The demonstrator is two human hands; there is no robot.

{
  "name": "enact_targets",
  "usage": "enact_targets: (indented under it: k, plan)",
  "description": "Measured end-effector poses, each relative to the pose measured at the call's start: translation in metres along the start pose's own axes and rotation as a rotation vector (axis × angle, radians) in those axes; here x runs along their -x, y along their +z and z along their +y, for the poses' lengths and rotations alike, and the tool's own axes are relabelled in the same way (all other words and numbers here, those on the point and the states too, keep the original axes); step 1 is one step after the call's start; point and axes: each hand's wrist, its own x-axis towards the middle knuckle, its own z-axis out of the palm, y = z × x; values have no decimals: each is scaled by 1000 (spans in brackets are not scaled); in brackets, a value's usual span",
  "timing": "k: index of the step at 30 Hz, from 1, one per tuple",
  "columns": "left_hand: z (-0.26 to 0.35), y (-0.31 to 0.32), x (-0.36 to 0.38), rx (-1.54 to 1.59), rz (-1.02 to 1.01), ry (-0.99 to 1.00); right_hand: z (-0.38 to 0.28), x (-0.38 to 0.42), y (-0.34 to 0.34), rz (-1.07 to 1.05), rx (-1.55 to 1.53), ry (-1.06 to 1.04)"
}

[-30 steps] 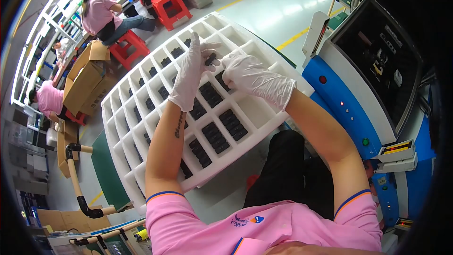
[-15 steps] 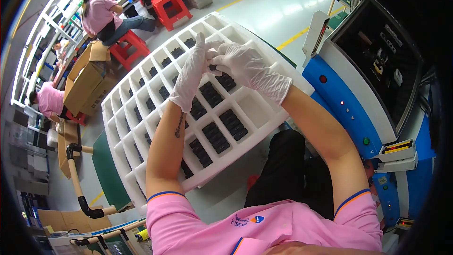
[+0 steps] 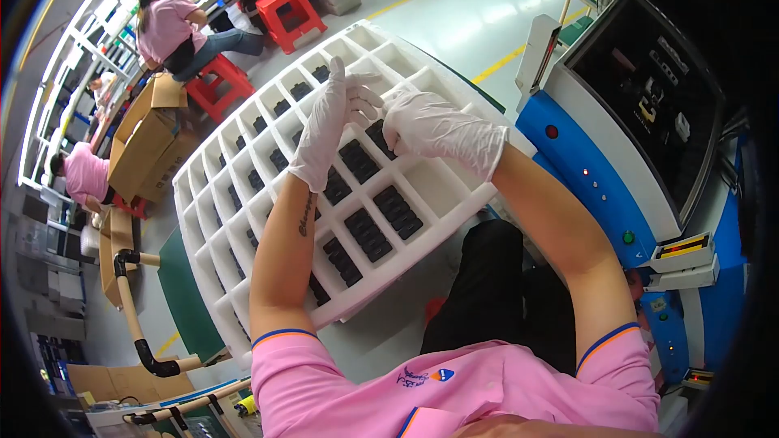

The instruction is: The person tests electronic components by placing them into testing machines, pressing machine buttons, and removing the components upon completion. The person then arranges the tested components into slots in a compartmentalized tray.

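Both gloved hands are above the white foam tray [image 3: 442, 186], at 12 o'clock from the person. The left hand [image 3: 329, 126] has straight fingers, open. The right hand [image 3: 434, 126] is curled; I cannot tell if it grips something. Black parts [image 3: 359, 161] lie in the compartments just below the hands.

white foam tray [image 3: 438, 186] holds rows of black parts [image 3: 369, 235].
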Motion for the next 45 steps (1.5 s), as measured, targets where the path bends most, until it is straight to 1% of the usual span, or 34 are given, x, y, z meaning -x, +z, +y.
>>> enact_targets:
  k: [5, 8, 9, 12, 13, 15, 16, 17, 19, 20, 21, 22, 23, 26, 27, 29, 30, 33, 34, 37, 38, 41, 42, 45]
  plan:
    - [1, 1, -1, 24, -12, -22, -2, -3, -1, -15, 103, 4]
    - [0, 1, -1, 34, 28, -11, -9, 1, -3, 56, 169, -56]
    - [-2, 0, 0, 30, 11, -11, -9, 2, -4, 63, 167, -40]
    - [-11, -6, -4, 78, 57, 18, 3, 15, -9, 66, -79, -60]
    - [-13, -10, -8, 94, 60, 21, 13, 26, -14, 73, -71, -19]
    - [-20, -16, -7, -76, 191, 155, 33, 55, -28, 242, -115, -171]
    - [-15, -9, -2, -206, 325, 180, 42, 72, -36, 322, -129, -247]
    - [-9, -3, 4, -335, 463, 206, 54, 89, -46, 321, -112, -205]
    - [-18, -12, 2, -627, 598, 345, 85, 125, -68, 526, -180, -72]
    - [-16, -9, 2, -608, 577, 353, 100, 144, -76, 625, -212, 50]
    - [-9, -5, 5, -943, 618, 449, 118, 164, -84, 725, -242, 167]
    - [-7, -3, 5, -1280, 656, 546, 153, 179, -88, 852, -225, 200]
    - [-12, -4, 4, -1265, 648, 557, 192, 194, -90, 980, -208, 229]
    - [-29, -8, -5, -1727, 643, 318, 266, 253, -94, 1355, -270, 508]
    - [-25, -1, -5, -1719, 646, 329, 292, 271, -90, 1480, -264, 590]
    - [-4, 15, 3, -1568, 503, 73, 334, 302, -78, 1571, -307, 744]
    - [1, 21, 4, -1489, 431, -48, 342, 307, -75, 1578, -303, 742]
    - [-2, 19, 2, -1469, 434, -7, 361, 320, -67, 1517, -611, 976]
    - [-4, 18, 2, -1461, 430, 8, 367, 324, -66, 1521, -612, 980]
    - [-8, 13, 1, -1437, 436, 44, 381, 321, -69, 1162, -489, 1156]
    - [-10, 12, 0, -1422, 439, 57, 381, 320, -68, 1167, -493, 1159]
    - [-14, 9, -1, -1410, 450, 84, 381, 317, -67, 1348, -854, 1109]
    - [-14, 8, -1, -1402, 457, 93, 382, 318, -67, 1351, -857, 1108]
    - [-11, 10, -1, -1392, 445, 68, 384, 321, -64, 1402, -916, 962]
